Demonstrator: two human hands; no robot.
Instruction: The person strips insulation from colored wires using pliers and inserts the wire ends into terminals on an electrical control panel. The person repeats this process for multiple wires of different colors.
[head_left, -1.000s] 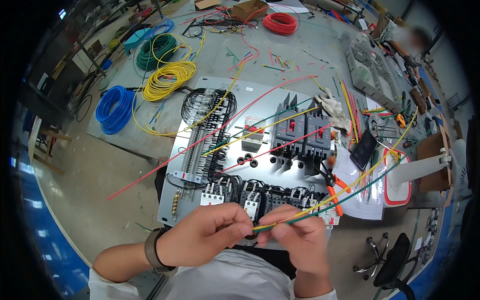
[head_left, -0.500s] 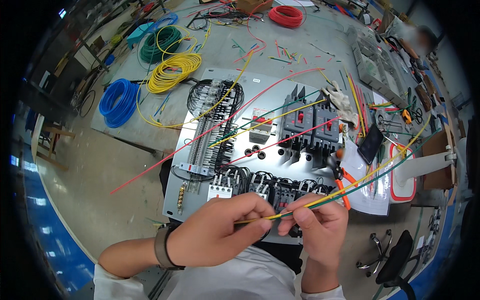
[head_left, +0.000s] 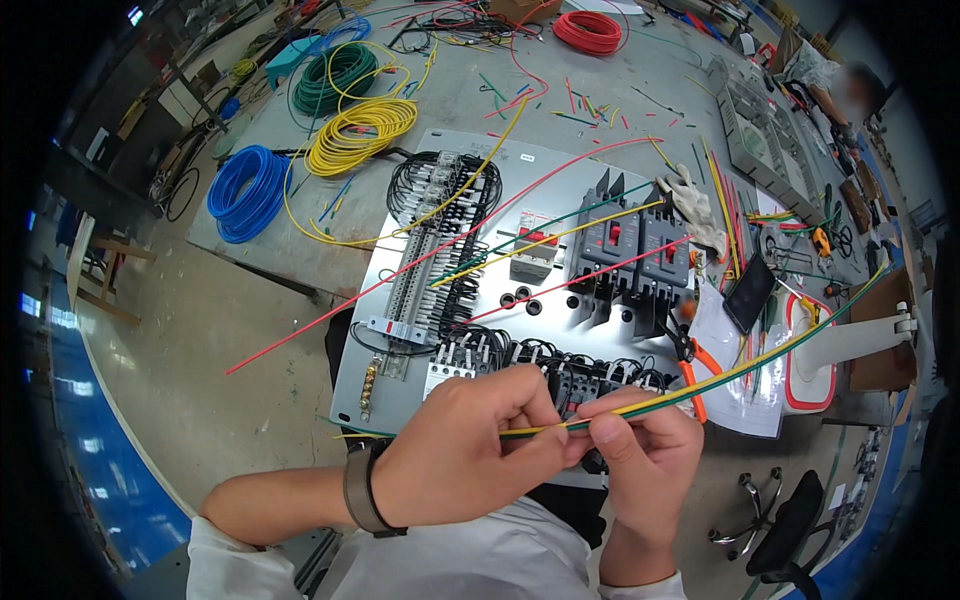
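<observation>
Left hand (head_left: 455,460) pinches the green-yellow wire (head_left: 700,385), fingers clamped on it | right hand (head_left: 640,455) grips it just beside, fingers closed, low over the grey control panel (head_left: 400,390) | best kept taut, clear of the orange-handled pliers (head_left: 690,365), I judge.

floor (head_left: 200,330) – grey concrete | blue strip (head_left: 110,480) – left edge | black swivel chair (head_left: 790,525) – lower right

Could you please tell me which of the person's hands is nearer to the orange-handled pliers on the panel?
Right. The right hand sits just below-left of the pliers; the left hand is farther left.
</observation>
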